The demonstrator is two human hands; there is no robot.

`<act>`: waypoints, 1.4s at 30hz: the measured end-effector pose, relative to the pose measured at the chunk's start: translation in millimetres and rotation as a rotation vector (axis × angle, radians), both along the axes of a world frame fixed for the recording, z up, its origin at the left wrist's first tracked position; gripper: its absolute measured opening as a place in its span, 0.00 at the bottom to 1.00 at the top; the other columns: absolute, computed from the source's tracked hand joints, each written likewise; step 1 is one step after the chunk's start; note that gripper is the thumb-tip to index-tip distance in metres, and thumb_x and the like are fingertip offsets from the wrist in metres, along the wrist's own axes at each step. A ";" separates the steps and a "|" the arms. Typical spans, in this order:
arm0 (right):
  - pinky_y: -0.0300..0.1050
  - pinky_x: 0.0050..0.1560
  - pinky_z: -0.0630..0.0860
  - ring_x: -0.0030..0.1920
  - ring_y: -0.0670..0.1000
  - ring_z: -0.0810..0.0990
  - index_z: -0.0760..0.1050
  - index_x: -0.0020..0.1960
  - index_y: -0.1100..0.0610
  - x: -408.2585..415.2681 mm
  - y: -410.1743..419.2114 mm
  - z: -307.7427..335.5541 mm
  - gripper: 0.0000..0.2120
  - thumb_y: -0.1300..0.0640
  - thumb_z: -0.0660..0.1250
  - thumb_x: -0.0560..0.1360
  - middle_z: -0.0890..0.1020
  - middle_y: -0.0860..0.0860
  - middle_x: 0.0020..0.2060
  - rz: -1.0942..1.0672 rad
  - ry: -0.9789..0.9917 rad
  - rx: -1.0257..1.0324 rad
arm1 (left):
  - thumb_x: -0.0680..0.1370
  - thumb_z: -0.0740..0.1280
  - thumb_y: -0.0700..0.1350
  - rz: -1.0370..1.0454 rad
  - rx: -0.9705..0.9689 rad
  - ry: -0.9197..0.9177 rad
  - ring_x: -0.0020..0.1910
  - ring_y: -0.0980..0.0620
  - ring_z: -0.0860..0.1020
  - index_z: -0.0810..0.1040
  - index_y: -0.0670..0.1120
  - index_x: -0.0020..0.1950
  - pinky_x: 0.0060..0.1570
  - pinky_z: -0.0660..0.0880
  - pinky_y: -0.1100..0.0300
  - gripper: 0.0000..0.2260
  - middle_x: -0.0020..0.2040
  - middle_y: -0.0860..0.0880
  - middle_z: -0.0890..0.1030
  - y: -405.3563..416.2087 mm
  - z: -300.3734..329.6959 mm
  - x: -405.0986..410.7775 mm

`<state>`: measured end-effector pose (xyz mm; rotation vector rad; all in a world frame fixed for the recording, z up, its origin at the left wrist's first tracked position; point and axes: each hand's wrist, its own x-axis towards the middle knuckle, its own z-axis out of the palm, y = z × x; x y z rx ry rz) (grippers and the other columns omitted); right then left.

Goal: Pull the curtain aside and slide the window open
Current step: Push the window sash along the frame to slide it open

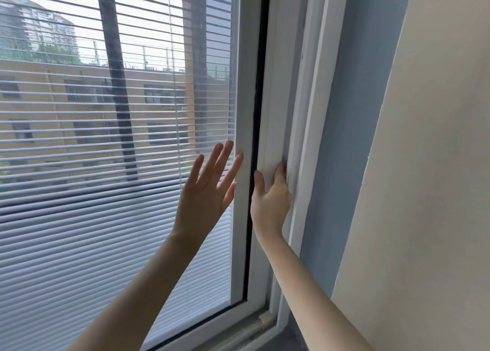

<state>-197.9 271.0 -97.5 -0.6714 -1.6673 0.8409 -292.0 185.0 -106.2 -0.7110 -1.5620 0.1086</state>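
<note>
A white-framed sliding window sash [245, 90] fills the left and middle of the head view, with white slatted blinds [92, 143] behind its glass. My left hand [206, 191] is flat and spread against the glass beside the sash's right stile. My right hand [270, 199] wraps the white vertical frame piece [275, 98] to the right, thumb on its near face and fingers curled behind its right edge. A dark seal strip [258, 98] runs between the sash and that frame piece. No curtain is visible.
A pale blue reveal [352, 112] and a cream wall [437, 165] stand to the right. The white bottom track [238, 329] runs along the sill. Outside are a brick building and a dark pole.
</note>
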 end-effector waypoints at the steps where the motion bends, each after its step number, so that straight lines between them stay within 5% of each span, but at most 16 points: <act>1: 0.47 0.70 0.67 0.70 0.55 0.73 0.61 0.76 0.58 -0.2 -0.4 0.2 0.28 0.49 0.63 0.79 0.72 0.53 0.72 -0.009 -0.006 0.002 | 0.84 0.40 0.59 -0.001 -0.003 -0.002 0.79 0.41 0.49 0.49 0.48 0.81 0.75 0.46 0.45 0.28 0.80 0.41 0.47 -0.1 0.1 0.2; 25: 0.48 0.71 0.69 0.70 0.54 0.73 0.64 0.75 0.56 0.8 -8.8 -7.3 0.30 0.48 0.67 0.77 0.72 0.51 0.72 0.083 0.069 -0.012 | 0.85 0.40 0.58 -0.016 0.013 -0.011 0.78 0.42 0.53 0.52 0.48 0.81 0.74 0.51 0.46 0.27 0.80 0.42 0.53 -20.7 -1.2 1.7; 28: 0.44 0.67 0.72 0.65 0.50 0.74 0.65 0.73 0.52 -1.3 -15.4 -10.2 0.28 0.45 0.67 0.76 0.74 0.49 0.68 0.116 0.140 -0.048 | 0.85 0.41 0.58 -0.009 0.001 0.004 0.78 0.42 0.52 0.53 0.49 0.81 0.75 0.49 0.46 0.26 0.80 0.42 0.54 -29.4 -1.9 0.5; 36: 0.55 0.52 0.83 0.55 0.52 0.81 0.65 0.67 0.52 -13.4 -18.6 -4.3 0.24 0.45 0.67 0.76 0.79 0.50 0.58 0.307 0.165 -0.118 | 0.84 0.41 0.58 -0.009 -0.009 0.010 0.78 0.42 0.50 0.52 0.49 0.81 0.75 0.48 0.45 0.26 0.80 0.42 0.52 -43.9 -1.9 -4.2; 42: 0.54 0.52 0.83 0.55 0.55 0.81 0.65 0.67 0.55 -13.9 -27.0 -3.5 0.24 0.46 0.67 0.76 0.79 0.53 0.58 0.308 0.173 -0.138 | 0.85 0.43 0.57 -0.019 0.001 0.026 0.79 0.42 0.50 0.51 0.48 0.81 0.75 0.46 0.45 0.26 0.80 0.41 0.51 -52.4 -2.6 -7.1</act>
